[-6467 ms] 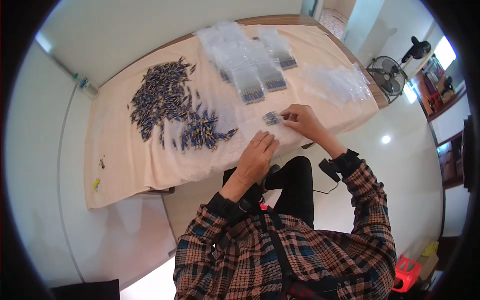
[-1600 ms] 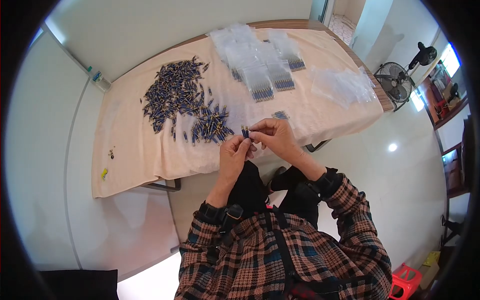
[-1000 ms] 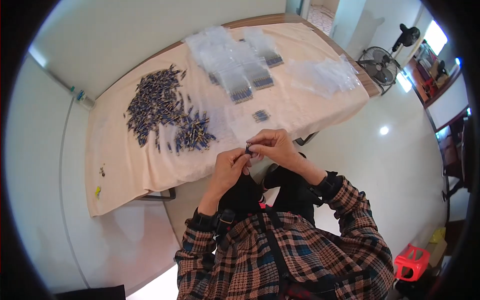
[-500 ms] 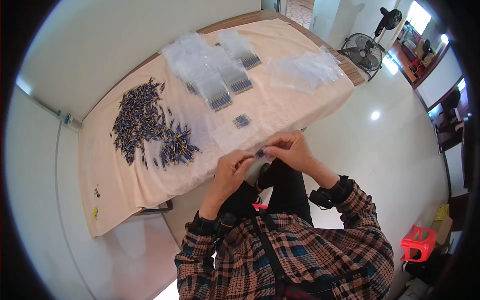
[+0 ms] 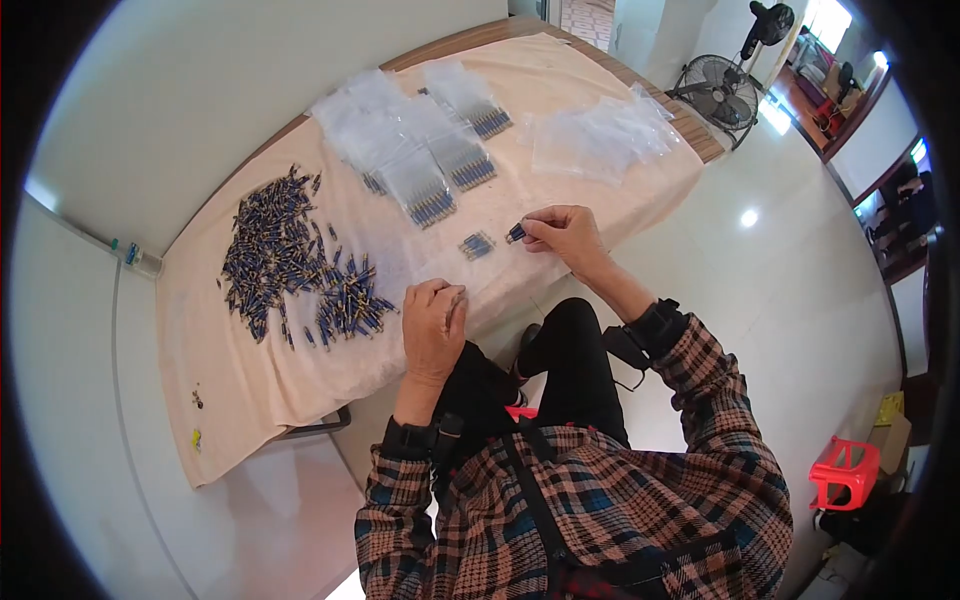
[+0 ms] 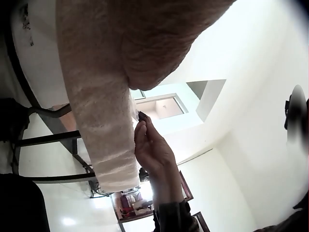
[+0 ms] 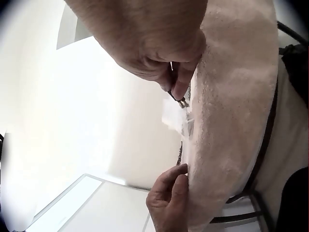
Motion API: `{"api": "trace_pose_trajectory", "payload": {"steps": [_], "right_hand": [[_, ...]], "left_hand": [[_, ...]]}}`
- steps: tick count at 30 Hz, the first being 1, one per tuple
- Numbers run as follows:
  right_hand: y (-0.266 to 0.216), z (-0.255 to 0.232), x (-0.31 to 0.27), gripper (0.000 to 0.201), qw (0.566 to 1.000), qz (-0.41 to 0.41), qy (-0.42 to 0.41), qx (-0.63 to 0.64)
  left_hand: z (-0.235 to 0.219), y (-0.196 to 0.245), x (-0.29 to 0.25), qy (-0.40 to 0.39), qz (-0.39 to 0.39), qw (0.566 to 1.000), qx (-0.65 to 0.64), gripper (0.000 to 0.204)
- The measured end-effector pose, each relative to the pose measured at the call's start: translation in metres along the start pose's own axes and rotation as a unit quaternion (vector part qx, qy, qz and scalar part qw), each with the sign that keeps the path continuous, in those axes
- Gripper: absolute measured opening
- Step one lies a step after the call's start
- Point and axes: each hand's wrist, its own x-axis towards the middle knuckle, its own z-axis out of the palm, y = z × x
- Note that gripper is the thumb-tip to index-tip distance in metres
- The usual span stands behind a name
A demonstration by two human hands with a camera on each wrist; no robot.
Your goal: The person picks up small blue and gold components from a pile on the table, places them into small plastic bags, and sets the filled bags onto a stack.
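My right hand [image 5: 565, 240] pinches a few small dark-blue pieces [image 5: 515, 233] with brass-coloured ends between thumb and fingertips, just above the cloth. In the right wrist view, a brass-coloured tip [image 7: 182, 103] pokes out below the fingers. Left of that hand, a row of similar pieces [image 5: 476, 245] lies in a small clear bag, whose film barely shows against the cloth. My left hand [image 5: 433, 325] rests at the table's near edge, palm down with fingers loosely bent, close to the bag. It shows nothing in its grasp.
A large heap of blue pieces [image 5: 275, 250] and a smaller pile [image 5: 350, 303] lie left. Filled clear bags [image 5: 432, 200] overlap at the back; flat clear bags [image 5: 590, 145] lie right. A peach cloth [image 5: 260, 390] covers the table. A floor fan [image 5: 720, 92] stands beyond.
The hands were together handling the pieces in front of the table edge. Now they are apart: the right has carried its pieces over the cloth beside the bag, the left has come to the edge.
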Motion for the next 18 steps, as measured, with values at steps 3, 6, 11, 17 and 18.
{"api": "trace_pose_trajectory", "payload": {"steps": [3,6,11,17,18], "right_hand": [[-0.002,0.001,0.001,0.020,0.999,0.024,-0.022,-0.035],[-0.007,0.002,0.003,0.021,0.997,0.042,-0.033,-0.063],[-0.008,0.001,0.007,0.022,0.994,0.056,-0.032,-0.083],[-0.005,0.001,0.012,0.021,0.996,0.050,-0.037,-0.070],[-0.007,-0.001,0.013,0.021,0.994,0.051,-0.057,-0.084]], "left_hand": [[-0.001,0.000,0.000,-0.005,-0.002,1.000,-0.001,0.018],[-0.002,0.001,0.000,-0.008,-0.004,1.000,-0.003,0.018],[-0.003,0.003,0.000,-0.013,-0.010,1.000,-0.006,0.018],[-0.004,0.003,0.000,-0.017,-0.013,1.000,-0.004,0.019],[-0.004,0.003,0.000,-0.017,-0.012,1.000,-0.004,0.019]]}}
